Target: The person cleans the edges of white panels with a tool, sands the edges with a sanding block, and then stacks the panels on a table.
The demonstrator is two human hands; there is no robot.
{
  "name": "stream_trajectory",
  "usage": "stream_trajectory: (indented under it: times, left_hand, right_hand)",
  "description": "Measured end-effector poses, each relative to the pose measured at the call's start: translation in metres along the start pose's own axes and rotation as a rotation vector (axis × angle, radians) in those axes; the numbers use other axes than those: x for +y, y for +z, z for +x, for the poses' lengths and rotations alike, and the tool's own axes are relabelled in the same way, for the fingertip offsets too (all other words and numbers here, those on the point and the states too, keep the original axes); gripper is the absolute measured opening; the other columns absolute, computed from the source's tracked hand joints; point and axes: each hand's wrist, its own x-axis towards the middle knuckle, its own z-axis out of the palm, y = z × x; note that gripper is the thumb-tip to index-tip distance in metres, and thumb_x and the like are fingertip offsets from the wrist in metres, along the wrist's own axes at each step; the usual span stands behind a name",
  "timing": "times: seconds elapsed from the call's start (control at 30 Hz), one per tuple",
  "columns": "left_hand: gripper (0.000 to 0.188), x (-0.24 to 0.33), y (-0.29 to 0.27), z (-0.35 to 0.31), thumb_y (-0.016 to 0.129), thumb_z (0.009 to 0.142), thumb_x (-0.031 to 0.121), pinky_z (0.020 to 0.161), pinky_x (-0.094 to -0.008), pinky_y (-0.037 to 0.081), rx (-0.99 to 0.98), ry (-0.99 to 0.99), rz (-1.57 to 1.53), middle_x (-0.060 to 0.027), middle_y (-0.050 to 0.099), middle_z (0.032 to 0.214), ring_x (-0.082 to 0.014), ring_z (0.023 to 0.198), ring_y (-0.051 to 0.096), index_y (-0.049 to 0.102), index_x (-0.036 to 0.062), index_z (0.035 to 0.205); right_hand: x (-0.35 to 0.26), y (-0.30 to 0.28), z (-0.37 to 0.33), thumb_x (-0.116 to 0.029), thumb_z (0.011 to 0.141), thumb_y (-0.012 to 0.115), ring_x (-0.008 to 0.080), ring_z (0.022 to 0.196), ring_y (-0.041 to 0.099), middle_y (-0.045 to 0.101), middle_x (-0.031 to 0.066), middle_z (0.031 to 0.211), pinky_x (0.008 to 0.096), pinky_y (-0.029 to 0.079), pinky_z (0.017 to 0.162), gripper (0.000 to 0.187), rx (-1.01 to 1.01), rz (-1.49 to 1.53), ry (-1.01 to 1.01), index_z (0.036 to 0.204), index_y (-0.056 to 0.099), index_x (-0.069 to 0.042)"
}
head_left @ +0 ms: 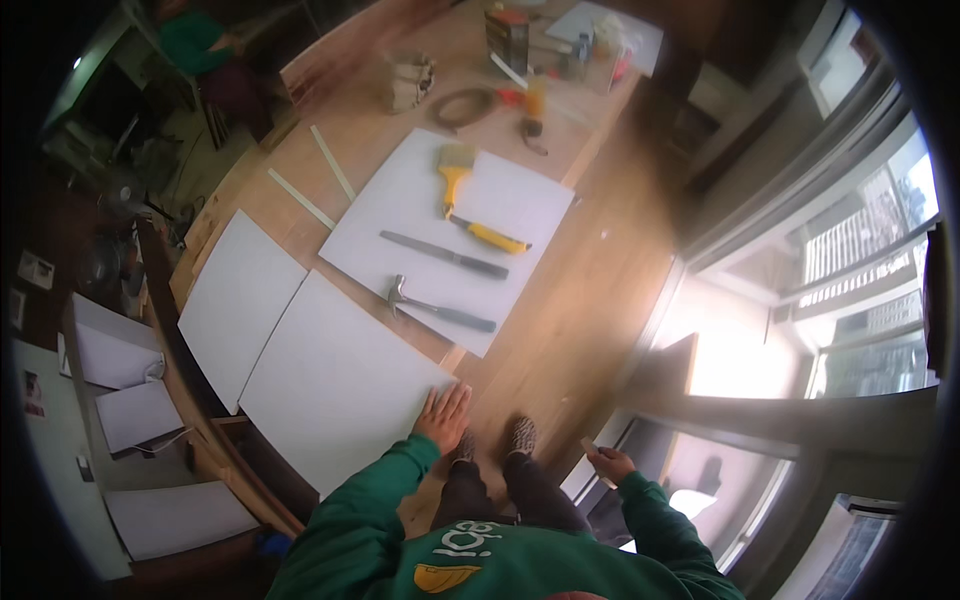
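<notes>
My left hand (443,418) lies flat, fingers stretched, on the near right corner of a white board (340,385). Off to the right, my right hand (612,465) is closed around a small flat tan piece (588,446); its kind is too small to make out. Beyond the left hand, another white board (350,250) carries several tools. On it lie a claw hammer (445,314), a file (445,254) with a dark handle, a yellow utility knife (492,236) and a wide brush (454,182) with a yellow handle.
A third white board (240,305) and two narrow white strips (300,198) lie at the left. Farther along the workbench are a coiled strap (462,108), an orange-yellow bottle (536,100) and a dark box (507,42). Windows (870,270) line the right. Another person (195,45) stands far left.
</notes>
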Motion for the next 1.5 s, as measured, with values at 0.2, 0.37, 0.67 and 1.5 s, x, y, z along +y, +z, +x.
stream_trajectory:
  times: [0.2,0.37,0.67,1.5]
  left_hand:
    - [0.064,0.003,0.000,-0.092,0.057,0.095,0.033,0.122,-0.0541,0.019,-0.073,-0.031,0.026,-0.0093,0.034,0.161,-0.0260,0.150,0.029,0.042,0.0068,0.151]
    - [0.058,-0.002,0.007,-0.192,0.055,0.095,0.030,0.119,-0.0571,0.024,-0.107,-0.107,0.110,-0.0082,0.039,0.159,-0.0253,0.147,0.035,0.046,0.0089,0.148]
    - [0.064,-0.016,-0.025,-0.307,0.049,0.093,0.016,0.122,-0.0555,0.019,-0.313,-0.181,-0.055,-0.0058,0.031,0.163,-0.0234,0.151,0.026,0.033,0.0124,0.155]
    - [0.043,0.069,-0.012,-0.442,0.041,0.104,0.034,0.098,-0.0444,0.050,-0.649,-1.345,-0.477,-0.0216,0.065,0.125,-0.0336,0.113,0.065,0.066,0.0034,0.119]
  right_hand:
    - [-0.019,-0.016,0.012,-0.057,0.083,0.072,0.0238,0.114,0.065,0.069,0.0172,0.124,0.0327,0.049,0.098,0.072,0.035,-0.164,0.052,0.130,0.065,-0.002]
    - [-0.063,-0.018,-0.001,-0.060,0.084,0.070,0.0281,0.117,0.064,0.066,0.0206,0.128,0.0339,0.048,0.100,0.080,-0.049,-0.313,0.051,0.133,0.061,0.003]
    - [-0.069,-0.059,0.016,-0.014,0.093,0.052,0.0313,0.106,0.068,0.071,0.0145,0.109,0.0455,0.053,0.093,0.030,-0.127,-1.549,-0.892,0.122,0.063,-0.011]
    - [-0.419,0.017,0.046,-0.048,0.074,0.079,0.0369,0.128,0.049,0.048,0.0222,0.141,0.0447,0.041,0.106,0.099,0.390,-0.571,-0.583,0.155,0.034,-0.015]
